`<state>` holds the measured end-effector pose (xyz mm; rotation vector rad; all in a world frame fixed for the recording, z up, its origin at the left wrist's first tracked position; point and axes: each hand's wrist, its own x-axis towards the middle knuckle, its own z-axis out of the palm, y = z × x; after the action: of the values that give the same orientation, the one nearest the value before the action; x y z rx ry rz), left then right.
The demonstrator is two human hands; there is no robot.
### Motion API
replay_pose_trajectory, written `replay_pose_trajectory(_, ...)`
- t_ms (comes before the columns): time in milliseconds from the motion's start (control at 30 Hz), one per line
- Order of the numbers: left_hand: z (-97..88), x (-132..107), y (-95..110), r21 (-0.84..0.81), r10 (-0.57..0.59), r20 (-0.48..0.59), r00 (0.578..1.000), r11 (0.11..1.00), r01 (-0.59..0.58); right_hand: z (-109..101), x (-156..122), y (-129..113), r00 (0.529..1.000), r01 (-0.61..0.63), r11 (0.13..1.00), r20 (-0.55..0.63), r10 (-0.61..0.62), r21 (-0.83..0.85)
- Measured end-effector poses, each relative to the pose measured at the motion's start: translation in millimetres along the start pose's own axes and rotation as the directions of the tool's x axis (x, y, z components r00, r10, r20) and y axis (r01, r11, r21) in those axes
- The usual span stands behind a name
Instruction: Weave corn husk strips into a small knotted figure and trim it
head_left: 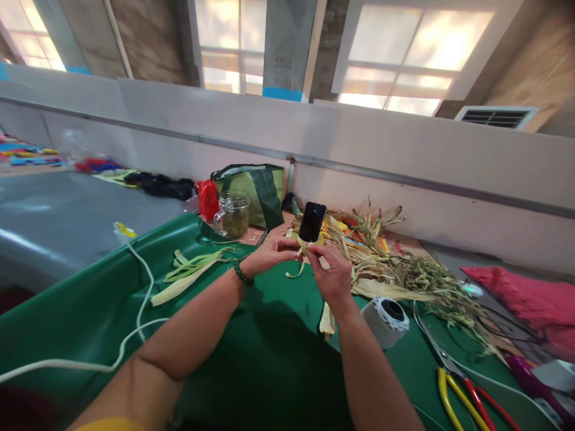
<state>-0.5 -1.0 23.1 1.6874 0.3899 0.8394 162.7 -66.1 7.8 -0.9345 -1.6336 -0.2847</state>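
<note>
Both my hands meet over the green table cover [251, 353], working a pale dried corn husk strip [300, 261]. My left hand [269, 254], with a green bead bracelet at the wrist, pinches the husk from the left. My right hand [332, 272] pinches it from the right, fingers closed. Loose ends of the strip curl down between the hands. Another husk piece [327, 318] lies below my right wrist. A black phone [311, 221] stands upright just behind the hands.
A pile of dried husks and stalks [404, 269] lies to the right. A reel of white thread [386, 320], scissors and yellow- and red-handled pliers [462, 389] are near right. Green husk strips [188, 272], a white cable [135, 323], a glass jar [233, 215] and a green bag [258, 191] sit left and behind.
</note>
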Motion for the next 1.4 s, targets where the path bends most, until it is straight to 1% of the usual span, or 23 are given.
replay_pose_trajectory(367, 2.2, -3, 12, 0.071, -0.01, 0.049, 0.999, 0.997, 0.007, -4, 2, -5, 0.999, -0.036, 0.999, 0.01, 0.036, 0.026)
replay_pose_trajectory(533, 1.0, -1, 7, 0.048, 0.021, 0.026, 0.999, 0.999, -0.022, -4, 1, -7, 0.998, -0.065, 0.997, 0.017, 0.065, 0.035)
replay_pose_trajectory(667, 0.6, -1, 5, 0.029, 0.033, 0.033, 0.999, 0.999, -0.034, -4, 2, -9, 0.994, -0.113, 0.993, 0.018, 0.112, 0.047)
replay_pose_trajectory(733, 0.6, -1, 4, 0.041, 0.027, 0.023, 0.999, 0.999, -0.028, -4, 1, -9, 0.993, -0.114, 0.992, 0.022, 0.112, 0.054)
replay_pose_trajectory(833, 1.5, -1, 3, 0.052, 0.006, -0.019, 1.0, 0.999, -0.005, -4, 1, -8, 0.995, -0.091, 0.994, 0.045, 0.089, 0.054)
replay_pose_trajectory(1000, 6.3, -1, 0, -0.025, -0.008, -0.063, 0.998, 1.0, 0.007, -5, 1, -5, 0.998, -0.053, 0.998, 0.034, 0.052, 0.03)
replay_pose_trajectory(1167, 11.1, -1, -2, -0.089, -0.027, -0.117, 0.993, 0.996, 0.016, -5, 1, -7, 0.998, -0.042, 0.998, 0.047, 0.041, 0.035)
replay_pose_trajectory(1233, 12.5, -1, -2, -0.115, -0.026, -0.14, 0.99, 0.993, 0.01, -5, 1, -8, 0.996, -0.076, 0.996, 0.044, 0.074, 0.055)
replay_pose_trajectory(1300, 13.7, 0, -1, -0.143, -0.036, -0.156, 0.987, 0.99, 0.014, -6, 1, -9, 0.989, -0.145, 0.985, 0.045, 0.141, 0.091)
replay_pose_trajectory(1367, 14.8, 0, -1, -0.17, -0.066, -0.15, 0.987, 0.985, 0.04, -8, 1, -8, 0.98, -0.189, 0.976, 0.077, 0.182, 0.111)
replay_pose_trajectory(1400, 15.4, 0, -1, -0.179, -0.082, -0.139, 0.987, 0.982, 0.056, -9, 1, -7, 0.98, -0.185, 0.977, 0.098, 0.175, 0.107)
